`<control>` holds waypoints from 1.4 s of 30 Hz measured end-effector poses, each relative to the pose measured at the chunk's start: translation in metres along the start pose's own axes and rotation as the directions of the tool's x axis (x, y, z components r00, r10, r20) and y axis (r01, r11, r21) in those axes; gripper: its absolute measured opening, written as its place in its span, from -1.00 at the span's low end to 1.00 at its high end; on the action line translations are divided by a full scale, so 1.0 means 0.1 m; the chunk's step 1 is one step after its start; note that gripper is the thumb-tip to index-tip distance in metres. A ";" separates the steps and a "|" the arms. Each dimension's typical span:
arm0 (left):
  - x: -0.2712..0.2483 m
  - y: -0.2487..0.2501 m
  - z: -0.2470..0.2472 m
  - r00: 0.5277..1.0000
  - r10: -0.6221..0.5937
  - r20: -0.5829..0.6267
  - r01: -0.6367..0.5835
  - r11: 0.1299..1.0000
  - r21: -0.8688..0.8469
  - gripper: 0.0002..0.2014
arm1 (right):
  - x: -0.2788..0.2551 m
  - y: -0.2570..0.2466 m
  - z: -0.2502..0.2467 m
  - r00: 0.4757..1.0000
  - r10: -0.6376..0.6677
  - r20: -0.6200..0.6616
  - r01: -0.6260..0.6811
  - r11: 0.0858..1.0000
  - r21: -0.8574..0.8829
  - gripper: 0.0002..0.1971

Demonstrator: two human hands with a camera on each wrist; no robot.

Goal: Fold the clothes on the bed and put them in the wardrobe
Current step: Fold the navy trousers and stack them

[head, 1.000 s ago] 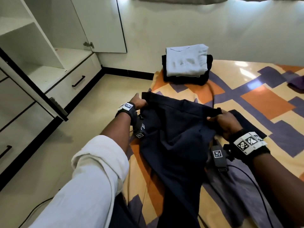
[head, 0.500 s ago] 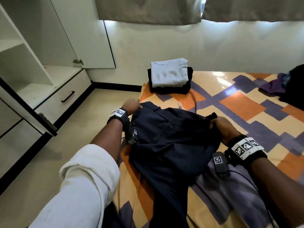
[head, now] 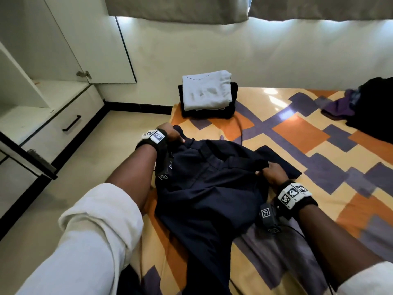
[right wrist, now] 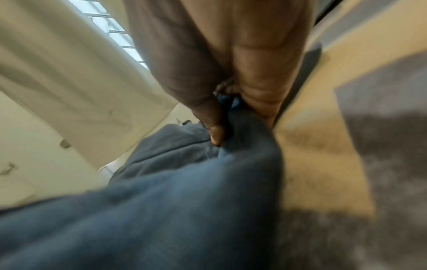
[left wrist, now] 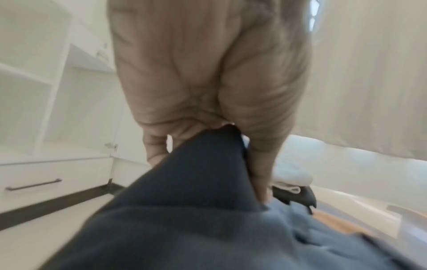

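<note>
We see the navy trousers (head: pixel 208 188) lying across the patterned bed (head: pixel 302 133), their waistband stretched between the two hands and the legs running down toward us until the frame's lower edge cuts them off. The left hand (head: pixel 170 133) pinches the waistband's left end at the bed's edge; the left wrist view shows the thumb and fingers (left wrist: pixel 157 146) curled round a peak of dark cloth. The right hand (head: pixel 274 172) grips the right end, and the right wrist view shows its thumb pressing the fabric into the curled fingers (right wrist: pixel 216 131). Both wrist views are blurred, so we cannot make out the finer folds. Beyond the trousers, near the wall, sits a stack of folded clothes (head: pixel 207 92), a pale garment on top of dark ones. The open wardrobe (head: pixel 53 116) stands left of the bed, partly cut off. At the far right a dark heap (head: pixel 374 107) lies half out of view. Both forearms reach forward, the left sleeve (head: pixel 95 231) rolled above the elbow.
</note>
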State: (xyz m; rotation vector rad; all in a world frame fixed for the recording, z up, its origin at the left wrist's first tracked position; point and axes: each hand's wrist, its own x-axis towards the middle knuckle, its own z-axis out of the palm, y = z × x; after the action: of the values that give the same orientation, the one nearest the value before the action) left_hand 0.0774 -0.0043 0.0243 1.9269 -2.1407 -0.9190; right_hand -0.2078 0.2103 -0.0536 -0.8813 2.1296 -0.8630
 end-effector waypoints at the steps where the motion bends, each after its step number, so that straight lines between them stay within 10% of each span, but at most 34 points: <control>1: -0.07 0.05 -0.06 0.997 0.012 -0.072 -0.008 0.999 0.047 -0.66 | -0.01 -0.03 -0.04 1.000 -0.017 -0.011 0.017 1.000 -0.021 -0.91; 6: -0.43 0.25 -0.39 0.862 0.255 -0.439 -0.333 0.937 -0.109 -0.83 | -0.26 -0.30 -0.50 0.932 -0.266 -0.247 0.211 0.951 -0.228 -0.79; 9: -0.74 0.43 -0.69 0.774 0.221 -0.594 -0.413 0.887 -0.207 -0.79 | -0.47 -0.65 -0.95 0.891 -0.278 -0.360 0.213 0.954 -0.209 -0.77; 12: -0.98 0.69 -1.15 0.780 0.158 -0.605 -0.412 0.858 -0.308 -0.72 | -0.61 -1.16 -1.45 0.872 -0.354 -0.338 0.324 0.935 -0.143 -0.50; 16: -1.40 1.24 -1.91 0.760 0.240 -0.603 -0.597 0.623 -0.505 -0.60 | -0.63 -1.92 -2.14 0.844 -0.323 -0.429 0.447 0.865 0.229 -0.85; 20: -1.87 1.70 -2.52 0.619 0.290 -0.730 -0.775 0.377 -0.507 -0.68 | -0.94 -2.51 -2.93 0.693 -0.384 -0.611 0.663 0.672 0.330 -0.86; 22: -1.97 1.82 -2.66 0.581 0.382 -0.719 -0.782 0.508 -0.362 -0.75 | -1.04 -2.66 -3.18 0.686 -0.396 -0.611 0.676 0.657 0.334 -0.87; 24: -2.02 1.90 -2.72 0.569 0.462 -0.680 -0.711 0.692 -0.125 -0.77 | -1.08 -2.71 -3.33 0.817 -0.388 -0.426 0.553 0.737 0.389 -0.82; 26: -2.15 2.02 -2.77 0.496 0.449 -0.743 -0.709 0.704 -0.047 -0.71 | -1.15 -2.77 -3.52 0.838 -0.382 -0.390 0.528 0.750 0.398 -0.79; 30: -2.52 2.31 -2.76 0.309 0.399 -0.863 -0.790 0.613 0.000 -0.64 | -1.35 -3.04 -3.94 0.626 -0.338 -0.703 0.746 0.523 0.413 -0.72; 37: -2.86 2.49 -2.32 0.319 0.523 -0.791 -0.768 0.632 0.108 -0.68 | -1.40 -2.81 -4.14 0.752 -0.346 -0.561 0.643 0.571 0.510 -0.69; 42: -3.11 2.57 -1.55 0.453 0.662 -0.597 -0.876 0.455 -0.160 -0.71 | -1.23 -2.20 -4.33 0.793 -0.275 -0.544 0.569 0.655 0.497 -0.79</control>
State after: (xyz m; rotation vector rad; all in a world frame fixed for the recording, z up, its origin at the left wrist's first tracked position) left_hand -0.0149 0.2338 0.3732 0.5993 -1.9205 -0.5713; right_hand -0.3998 0.3193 0.3956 -0.8835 1.7197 -2.0684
